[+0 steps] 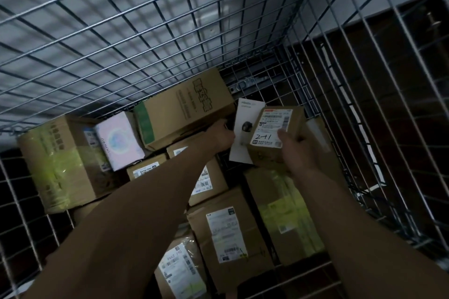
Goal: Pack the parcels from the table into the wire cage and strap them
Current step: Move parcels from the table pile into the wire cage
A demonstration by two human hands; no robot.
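Note:
Both my arms reach down into the wire cage (pixel 150 31). My right hand (pixel 295 150) grips a small brown parcel (pixel 274 126) with a white label marked "241", thumb on top of the label. My left hand (pixel 222 137) holds the left edge of a flat white box (pixel 245 126) with a dark round picture on it; its fingers are hidden under the box. The white box lies partly beneath the small parcel. Both sit above the stacked parcels near the cage's far right corner.
Several cardboard parcels fill the cage floor: a long printed carton (pixel 184 109) at the back, a yellow-taped box (pixel 60 165) at left, a pastel box (pixel 119 139), labelled boxes (pixel 228 235) near me. The mesh wall (pixel 364 128) stands close on the right.

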